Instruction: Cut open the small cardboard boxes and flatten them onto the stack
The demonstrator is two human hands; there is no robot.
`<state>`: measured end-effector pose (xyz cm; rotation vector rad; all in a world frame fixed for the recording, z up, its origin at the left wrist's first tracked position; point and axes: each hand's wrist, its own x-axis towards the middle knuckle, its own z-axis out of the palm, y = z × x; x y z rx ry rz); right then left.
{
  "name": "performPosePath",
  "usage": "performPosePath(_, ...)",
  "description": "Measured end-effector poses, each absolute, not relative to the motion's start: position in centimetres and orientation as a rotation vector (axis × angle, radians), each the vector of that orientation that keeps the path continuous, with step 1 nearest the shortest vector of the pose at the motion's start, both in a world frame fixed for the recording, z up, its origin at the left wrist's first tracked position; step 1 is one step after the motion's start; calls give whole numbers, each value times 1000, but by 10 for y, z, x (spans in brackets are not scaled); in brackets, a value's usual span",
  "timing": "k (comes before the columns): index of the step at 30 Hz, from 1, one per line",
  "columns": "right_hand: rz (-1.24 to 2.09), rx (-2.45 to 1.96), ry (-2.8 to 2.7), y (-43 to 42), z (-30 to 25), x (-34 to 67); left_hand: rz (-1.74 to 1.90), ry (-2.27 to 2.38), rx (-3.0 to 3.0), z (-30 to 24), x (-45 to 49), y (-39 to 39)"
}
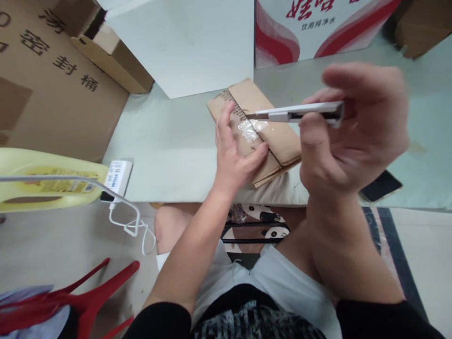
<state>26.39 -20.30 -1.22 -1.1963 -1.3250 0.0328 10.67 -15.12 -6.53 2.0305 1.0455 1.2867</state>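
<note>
A small brown cardboard parcel (278, 139) with clear tape across its flap lies at the near edge of a pale table (169, 141). My left hand (235, 150) rests on the parcel's left side, fingers laid over it and thumb pressing its near edge. My right hand (353, 129) is raised closer to the camera, fingers closed round a white utility knife (300, 113). The knife lies horizontal, its blade tip pointing left just above the taped seam. I cannot tell whether the tip touches the tape.
A white box (187, 42) and a red-and-white carton (310, 26) stand at the back. Large brown boxes (49, 80) fill the left. A yellow jug (42, 179), white charger with cable (118, 176), dark phone (381, 186) and red hangers (88, 296) are nearby.
</note>
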Motion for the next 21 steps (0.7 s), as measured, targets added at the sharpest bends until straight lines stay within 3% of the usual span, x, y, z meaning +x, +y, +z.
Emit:
performPosePath(10, 278, -909, -1453, -188, -14, 258, 1367, 963, 2041, -74, 105, -145)
performPosePath(14, 440, -981, -1549, -188, -16, 258, 1367, 967, 2031, -75, 105, -145)
performPosePath(21, 423, -917, -1341, -195, -16, 259, 1352, 932, 2061, -77, 103, -143)
